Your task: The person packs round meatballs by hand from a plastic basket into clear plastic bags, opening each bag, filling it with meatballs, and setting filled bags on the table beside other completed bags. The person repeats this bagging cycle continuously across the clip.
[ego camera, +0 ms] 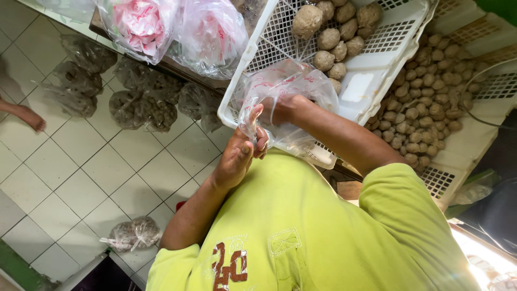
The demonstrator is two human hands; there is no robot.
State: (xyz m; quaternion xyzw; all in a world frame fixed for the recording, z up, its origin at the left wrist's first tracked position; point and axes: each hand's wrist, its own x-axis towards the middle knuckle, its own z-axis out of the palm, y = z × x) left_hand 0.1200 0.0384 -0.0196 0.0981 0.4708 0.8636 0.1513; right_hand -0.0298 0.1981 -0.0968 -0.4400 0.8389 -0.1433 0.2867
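While both hands, the left hand and right hand, are pinching the thin clear bag shut-fingered, it is maybe tearing near the brown balls at one o'clock.

Below me the floor is pale square tiles, and filled clear bags of brown lumps lie straight on it in a loose cluster near the wooden bench edge, with one more small tied bag lying apart by my elbow. On the bench sit two white slotted plastic crates: the nearer crate carries a handful of larger brown balls, and the farther crate a heap of smaller balls.
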